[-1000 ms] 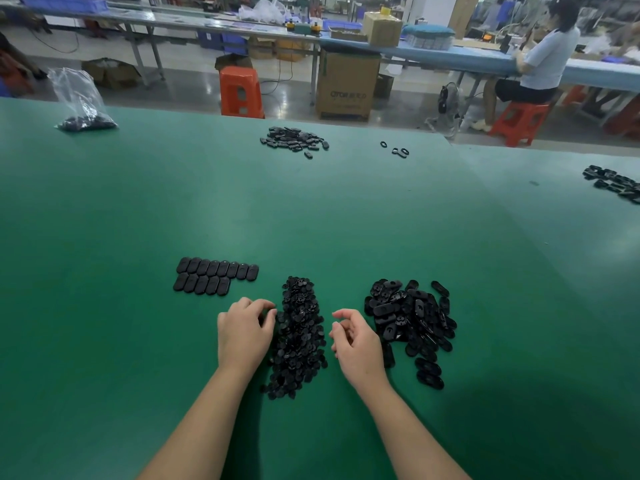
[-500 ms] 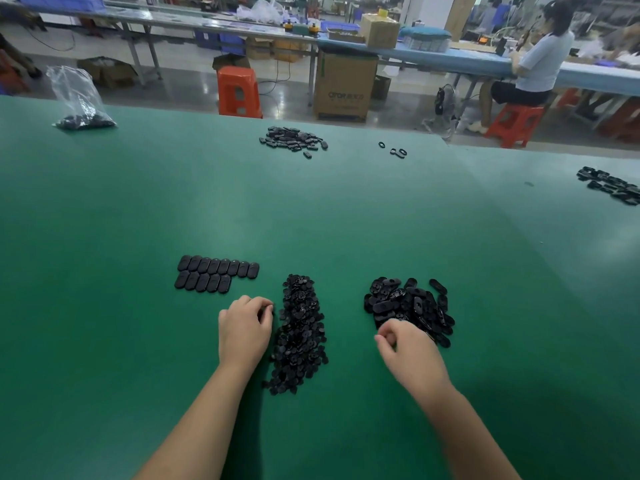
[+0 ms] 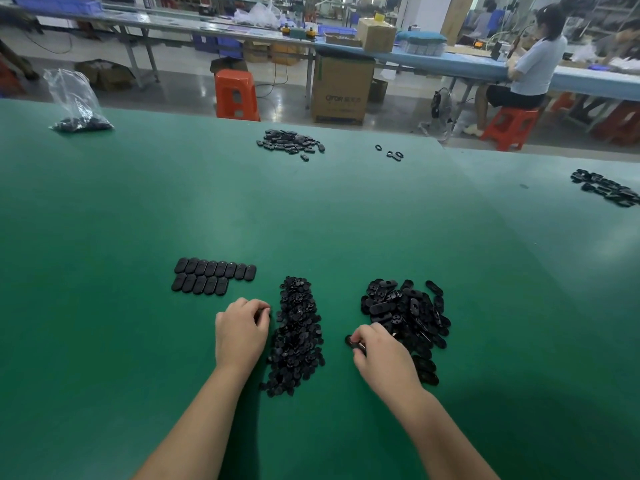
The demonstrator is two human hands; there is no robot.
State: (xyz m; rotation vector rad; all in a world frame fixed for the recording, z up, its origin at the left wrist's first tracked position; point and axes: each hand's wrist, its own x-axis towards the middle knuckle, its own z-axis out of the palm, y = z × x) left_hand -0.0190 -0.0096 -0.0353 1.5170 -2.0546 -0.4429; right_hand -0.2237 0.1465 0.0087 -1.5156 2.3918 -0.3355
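Pinching a black oval piece [image 3: 354, 342] in curled right hand [image 3: 381, 355] fingertips just right of the middle heap [image 3: 298, 334]; resting left hand [image 3: 240, 327] against its left edge, fingers curling tight, contents impossible to tell.

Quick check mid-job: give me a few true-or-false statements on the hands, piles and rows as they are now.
1. The right hand pinches a black piece. True.
2. The rows lie right of both piles. False: they lie left of the middle pile and the right pile.
3. The left hand is beside the middle pile. True.
4. The bag sits beside the right pile. False: it lies at the far left, away from both piles.
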